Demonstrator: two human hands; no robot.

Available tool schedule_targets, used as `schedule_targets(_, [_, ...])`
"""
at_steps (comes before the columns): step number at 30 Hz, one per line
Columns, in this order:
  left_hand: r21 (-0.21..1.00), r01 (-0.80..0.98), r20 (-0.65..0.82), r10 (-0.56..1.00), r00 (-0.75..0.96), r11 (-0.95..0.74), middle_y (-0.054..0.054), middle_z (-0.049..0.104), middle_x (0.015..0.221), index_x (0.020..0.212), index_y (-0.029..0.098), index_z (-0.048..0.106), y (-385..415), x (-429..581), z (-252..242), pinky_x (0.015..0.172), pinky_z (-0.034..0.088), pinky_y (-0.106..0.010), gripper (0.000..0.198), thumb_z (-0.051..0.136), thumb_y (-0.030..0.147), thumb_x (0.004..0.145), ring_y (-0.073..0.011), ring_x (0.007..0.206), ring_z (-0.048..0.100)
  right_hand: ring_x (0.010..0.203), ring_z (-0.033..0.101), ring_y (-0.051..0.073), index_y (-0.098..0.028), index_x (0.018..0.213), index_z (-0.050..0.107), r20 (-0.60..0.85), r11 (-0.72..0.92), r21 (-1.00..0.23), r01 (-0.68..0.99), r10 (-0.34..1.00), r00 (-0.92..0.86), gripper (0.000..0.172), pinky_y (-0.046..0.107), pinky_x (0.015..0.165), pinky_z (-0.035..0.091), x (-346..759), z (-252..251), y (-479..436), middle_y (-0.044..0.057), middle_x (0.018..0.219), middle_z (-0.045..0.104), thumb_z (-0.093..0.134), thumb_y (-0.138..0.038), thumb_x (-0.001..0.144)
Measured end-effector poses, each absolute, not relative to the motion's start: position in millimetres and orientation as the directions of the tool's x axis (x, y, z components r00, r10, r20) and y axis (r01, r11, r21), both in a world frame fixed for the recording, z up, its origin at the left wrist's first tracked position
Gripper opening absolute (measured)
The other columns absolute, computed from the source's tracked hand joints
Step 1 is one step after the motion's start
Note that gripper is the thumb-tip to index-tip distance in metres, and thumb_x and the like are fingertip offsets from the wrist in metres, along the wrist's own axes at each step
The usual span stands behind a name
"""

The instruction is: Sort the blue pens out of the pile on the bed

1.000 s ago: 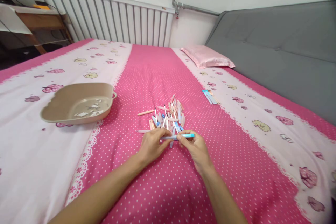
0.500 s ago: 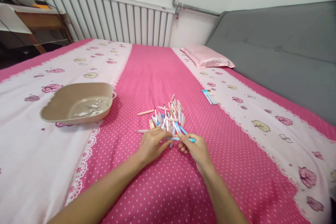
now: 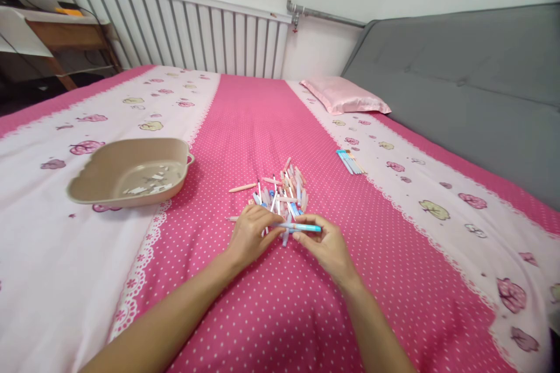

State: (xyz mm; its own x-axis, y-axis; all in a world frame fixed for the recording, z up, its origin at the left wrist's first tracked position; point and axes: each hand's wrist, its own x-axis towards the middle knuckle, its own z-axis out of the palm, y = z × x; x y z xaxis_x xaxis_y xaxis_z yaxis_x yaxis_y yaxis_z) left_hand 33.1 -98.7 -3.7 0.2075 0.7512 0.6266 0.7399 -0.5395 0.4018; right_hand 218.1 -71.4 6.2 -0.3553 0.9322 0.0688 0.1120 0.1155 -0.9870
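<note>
A heap of several pens and pen parts (image 3: 280, 192) lies on the pink dotted bedspread (image 3: 271, 128). Just in front of the heap, my left hand (image 3: 251, 233) and my right hand (image 3: 326, 245) pinch the two ends of one light blue pen (image 3: 301, 227), held level between them. The left fingers close on its pale end, the right fingers on its blue end. Both forearms reach in from the bottom edge.
A beige plastic basin (image 3: 131, 170) with small white scraps inside sits to the left. A small bundle of blue pens (image 3: 351, 161) lies to the right. A pink pillow (image 3: 345, 95), a grey headboard (image 3: 459, 81) and a white radiator (image 3: 175, 29) border the bed.
My right hand dipped with the blue pen tilted, then came back level. My left hand moved slightly forward and closed on the pen's other end.
</note>
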Motion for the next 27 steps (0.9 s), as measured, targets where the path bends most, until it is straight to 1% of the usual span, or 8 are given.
schedule_targets(3, [0.392, 0.745, 0.627, 0.749, 0.212, -0.540, -0.001, 0.065, 0.074, 0.086, 0.019, 0.062, -98.9, 33.8, -2.7, 0.073, 0.036, -0.028, 0.013, 0.058, 0.030, 0.081, -0.0135, 0.072, 0.054, 0.080, 0.063, 0.019, -0.017, 0.089, 0.065, 0.102, 0.180, -0.966, 0.184, 0.925, -0.366, 0.022, 0.031, 0.075, 0.048, 218.0, 8.0, -71.6, 0.005, 0.087, 0.068, 0.064, -0.032, 0.072])
schedule_targets(5, [0.385, 0.747, 0.628, 0.747, 0.218, -0.542, -0.001, 0.065, 0.074, 0.086, 0.019, 0.063, -99.2, 34.1, -2.5, 0.073, 0.036, -0.028, 0.013, 0.058, 0.030, 0.081, -0.0135, 0.072, 0.054, 0.078, 0.063, 0.018, -0.017, 0.087, 0.066, 0.121, 0.211, -0.953, 0.218, 0.924, -0.364, 0.020, 0.030, 0.075, 0.048, 217.9, 9.4, -72.0, 0.005, 0.084, 0.069, 0.063, -0.032, 0.073])
schedule_targets(10, [0.359, 0.751, 0.629, 0.738, 0.243, -0.554, -0.001, 0.064, 0.074, 0.086, 0.019, 0.063, -98.9, 34.4, -3.0, 0.073, 0.036, -0.028, 0.014, 0.058, 0.031, 0.081, -0.0136, 0.072, 0.053, 0.073, 0.063, 0.019, -0.017, 0.085, 0.067, 0.119, 0.228, -0.935, 0.271, 0.924, -0.364, 0.020, 0.029, 0.070, 0.048, 218.7, 11.5, -72.9, 0.005, 0.081, 0.069, 0.062, -0.032, 0.074])
schedule_targets(20, [0.346, 0.749, 0.621, 0.737, 0.268, -0.564, -0.001, 0.063, 0.072, 0.086, 0.019, 0.062, -98.9, 35.0, -4.5, 0.070, 0.035, -0.028, 0.014, 0.057, 0.031, 0.082, -0.0142, 0.071, 0.051, 0.073, 0.064, 0.020, -0.017, 0.085, 0.069, 0.148, 0.277, -0.906, 0.321, 0.917, -0.371, 0.022, 0.029, 0.068, 0.049, 221.4, 11.8, -73.4, 0.005, 0.081, 0.070, 0.060, -0.035, 0.075])
schedule_targets(25, [0.337, 0.746, 0.621, 0.731, 0.282, -0.574, -0.001, 0.062, 0.072, 0.086, 0.018, 0.061, -100.0, 34.9, -4.3, 0.070, 0.036, -0.028, 0.014, 0.055, 0.031, 0.083, -0.0137, 0.071, 0.051, 0.077, 0.063, 0.019, -0.019, 0.086, 0.070, 0.198, 0.355, -0.869, 0.345, 0.888, -0.416, 0.024, 0.028, 0.072, 0.047, 222.1, 12.4, -73.4, 0.005, 0.084, 0.070, 0.053, -0.036, 0.081])
schedule_targets(27, [0.330, 0.744, 0.623, 0.726, 0.291, -0.581, -0.001, 0.062, 0.072, 0.086, 0.018, 0.061, -100.3, 34.9, -3.9, 0.071, 0.036, -0.029, 0.014, 0.055, 0.030, 0.083, -0.0137, 0.071, 0.051, 0.073, 0.062, 0.018, -0.019, 0.084, 0.069, 0.197, 0.374, -0.841, 0.391, 0.885, -0.422, 0.027, 0.026, 0.067, 0.045, 222.3, 12.0, -73.3, 0.004, 0.080, 0.069, 0.050, -0.037, 0.083])
